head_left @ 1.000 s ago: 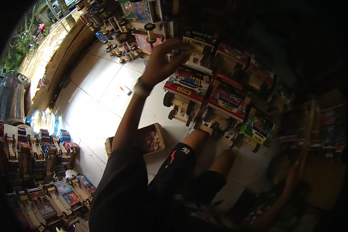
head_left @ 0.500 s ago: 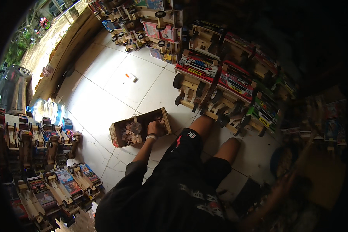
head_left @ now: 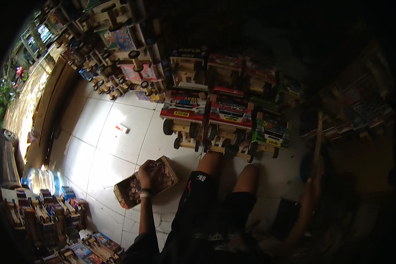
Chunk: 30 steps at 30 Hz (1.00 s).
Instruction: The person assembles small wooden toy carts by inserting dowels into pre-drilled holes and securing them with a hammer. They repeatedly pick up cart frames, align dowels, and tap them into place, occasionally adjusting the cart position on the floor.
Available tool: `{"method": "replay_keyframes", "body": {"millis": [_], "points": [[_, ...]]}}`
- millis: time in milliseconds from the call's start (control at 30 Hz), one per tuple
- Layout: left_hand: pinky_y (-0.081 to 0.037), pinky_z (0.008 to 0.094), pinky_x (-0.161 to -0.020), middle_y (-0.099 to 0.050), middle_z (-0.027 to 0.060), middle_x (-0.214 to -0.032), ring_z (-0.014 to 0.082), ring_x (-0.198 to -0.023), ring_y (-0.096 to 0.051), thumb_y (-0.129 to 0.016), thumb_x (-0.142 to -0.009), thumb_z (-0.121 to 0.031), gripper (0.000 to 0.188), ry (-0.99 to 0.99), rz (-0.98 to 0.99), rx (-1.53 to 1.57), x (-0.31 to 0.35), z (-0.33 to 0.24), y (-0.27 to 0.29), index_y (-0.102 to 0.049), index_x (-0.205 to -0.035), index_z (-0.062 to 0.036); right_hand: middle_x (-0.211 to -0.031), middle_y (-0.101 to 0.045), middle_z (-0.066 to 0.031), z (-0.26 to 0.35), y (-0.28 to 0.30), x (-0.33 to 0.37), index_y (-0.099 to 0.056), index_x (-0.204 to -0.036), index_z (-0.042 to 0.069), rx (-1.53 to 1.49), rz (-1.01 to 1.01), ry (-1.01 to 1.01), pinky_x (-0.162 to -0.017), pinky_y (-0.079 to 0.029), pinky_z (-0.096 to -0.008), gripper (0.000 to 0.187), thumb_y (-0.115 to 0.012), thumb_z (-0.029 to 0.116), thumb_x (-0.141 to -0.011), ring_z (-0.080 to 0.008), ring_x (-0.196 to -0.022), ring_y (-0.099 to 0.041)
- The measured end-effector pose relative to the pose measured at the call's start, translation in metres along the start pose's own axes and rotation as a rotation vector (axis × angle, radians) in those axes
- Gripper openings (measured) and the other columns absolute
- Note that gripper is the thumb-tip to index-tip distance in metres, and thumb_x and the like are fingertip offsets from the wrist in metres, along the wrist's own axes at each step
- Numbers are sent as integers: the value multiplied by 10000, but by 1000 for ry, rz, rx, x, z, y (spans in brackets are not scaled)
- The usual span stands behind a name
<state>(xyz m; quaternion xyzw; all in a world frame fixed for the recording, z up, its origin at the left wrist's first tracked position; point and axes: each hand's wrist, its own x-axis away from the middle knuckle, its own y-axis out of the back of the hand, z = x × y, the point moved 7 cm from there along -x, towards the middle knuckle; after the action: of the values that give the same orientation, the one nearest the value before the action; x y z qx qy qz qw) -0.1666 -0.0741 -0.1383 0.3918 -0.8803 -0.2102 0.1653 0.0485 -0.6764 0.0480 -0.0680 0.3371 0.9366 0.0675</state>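
Over the open cardboard box [head_left: 124, 203], my left hand [head_left: 148, 173] is raised with its fingers curled together. Whatever it pinches is too small to make out. Small reddish-brown wood pieces [head_left: 163, 178] fill much of the box, which stands on the tiles left of my knees. In the shade on the right, my right hand [head_left: 310, 191] is closed round the lower part of a long wooden stick [head_left: 317, 141], held upright. A dark blue round tub [head_left: 307, 169] stands beside that stick, only dimly visible.
Wooden toy trucks [head_left: 185, 114] stand stacked right in front of my knees. More toy vehicles [head_left: 134, 66] are piled at the far left and lower left [head_left: 90, 253]. A water jug [head_left: 46, 181] stands by the left boards. A small orange-and-white item [head_left: 122, 128] lies on the floor tiles [head_left: 119, 152].
My left hand has come up out of the wood pieces, its fingers now above the box. The view has turned right. My right hand and the stick show more plainly.
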Motion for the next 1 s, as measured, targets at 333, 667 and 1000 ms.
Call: {"method": "replay_keyframes", "body": {"millis": [333, 667, 1000], "points": [[-609, 296, -811, -743, 117, -1030, 187, -961, -736, -710, -918, 18, 226, -644, 209, 278, -170, -281, -2, -670, -1135, 67, -1468, -538, -150, 105, -57, -91, -444, -1566, 112, 148, 109, 285, -973, -461, -362, 584, -531, 370, -1048, -250, -1232, -552], [-586, 329, -799, -777, 80, -1059, 129, -919, -721, -769, -929, -255, 350, -773, 489, 51, -354, -374, -158, -737, -1209, -47, -1553, -502, -165, 174, -125, -148, -420, -1561, 46, -92, 354, 323, -1172, -350, -379, 554, -539, 236, -1055, -233, -1426, -470], [-553, 340, -940, -731, 65, -1145, 161, -1061, -680, -679, -992, -180, 220, -943, 871, 127, -381, -384, -206, -728, -1161, -48, -1469, -586, -164, 182, -174, -168, -458, -1554, 102, -126, 495, 317, -1126, -403, -351, 527, -548, 202, -1044, -203, -1346, -539]]}}
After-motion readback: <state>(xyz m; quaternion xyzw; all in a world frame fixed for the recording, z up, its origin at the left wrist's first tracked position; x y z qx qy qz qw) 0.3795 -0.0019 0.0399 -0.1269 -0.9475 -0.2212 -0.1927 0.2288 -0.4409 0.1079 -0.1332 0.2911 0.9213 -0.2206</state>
